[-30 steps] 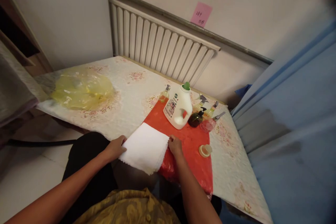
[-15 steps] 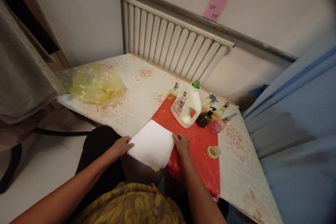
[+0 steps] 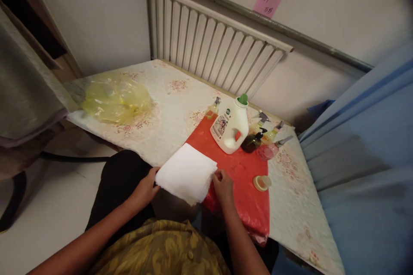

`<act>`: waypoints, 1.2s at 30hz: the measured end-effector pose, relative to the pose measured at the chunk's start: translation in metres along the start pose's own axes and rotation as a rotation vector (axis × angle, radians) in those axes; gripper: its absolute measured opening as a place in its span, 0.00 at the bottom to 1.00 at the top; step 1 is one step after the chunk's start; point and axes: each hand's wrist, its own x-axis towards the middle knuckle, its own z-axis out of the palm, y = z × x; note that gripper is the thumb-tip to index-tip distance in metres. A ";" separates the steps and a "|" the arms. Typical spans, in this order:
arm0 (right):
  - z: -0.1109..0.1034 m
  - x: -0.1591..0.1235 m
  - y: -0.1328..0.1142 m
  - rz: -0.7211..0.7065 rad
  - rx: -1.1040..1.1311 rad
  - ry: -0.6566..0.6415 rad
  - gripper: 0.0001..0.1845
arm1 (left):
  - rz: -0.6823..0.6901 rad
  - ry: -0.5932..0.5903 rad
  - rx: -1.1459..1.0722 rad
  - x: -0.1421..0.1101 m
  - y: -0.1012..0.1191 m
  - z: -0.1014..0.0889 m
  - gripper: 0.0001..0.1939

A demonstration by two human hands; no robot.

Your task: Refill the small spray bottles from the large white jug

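A white folded cloth (image 3: 185, 172) with a wavy front edge lies at the near edge of the table, partly over a red plastic sheet (image 3: 240, 189). My left hand (image 3: 149, 187) grips its left corner, the fingertips hidden beneath it. At the right edge, my right hand (image 3: 223, 185) has thumb and fingers pinched together on the cloth. Just beyond stands an uncapped white detergent jug (image 3: 230, 126) with something green in its mouth. To the right of the jug is a dark pump bottle (image 3: 252, 142). A pale round cap (image 3: 262, 182) rests on the red sheet.
A yellow plastic bag (image 3: 116, 98) lies crumpled on the left of the flowered tablecloth (image 3: 167, 114). Behind the jug are a small orange spray bottle (image 3: 213, 109) and other spray bottles; a pink one (image 3: 269, 150) leans at right. A radiator (image 3: 206, 43) and blue curtain (image 3: 364, 172) border the table.
My left hand has shifted its grip, with the fingers now under the cloth's left corner. The cloth's right corner has slipped a little past my right fingers. The camera view has tilted slightly.
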 end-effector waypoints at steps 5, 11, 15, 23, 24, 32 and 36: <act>0.000 -0.018 0.006 0.035 0.035 -0.041 0.09 | 0.128 0.097 0.030 0.000 -0.007 0.010 0.20; -0.003 -0.015 0.012 0.057 0.047 -0.022 0.10 | 0.093 0.114 0.078 0.002 -0.015 0.017 0.18; 0.002 -0.015 0.012 0.042 0.047 -0.044 0.10 | 0.031 0.119 0.161 0.003 -0.015 0.020 0.18; 0.009 -0.013 0.004 -0.002 -0.045 -0.104 0.07 | 0.011 0.169 0.256 -0.003 -0.006 0.018 0.18; 0.008 -0.015 0.001 -0.019 -0.063 -0.123 0.07 | 0.030 0.198 0.255 -0.003 -0.006 0.018 0.18; 0.013 -0.047 -0.009 -0.180 -0.275 -0.257 0.07 | 0.162 0.254 0.332 -0.002 -0.012 0.021 0.11; 0.019 -0.054 -0.009 -0.238 -0.396 -0.278 0.09 | 0.119 0.235 0.368 -0.002 -0.012 0.021 0.08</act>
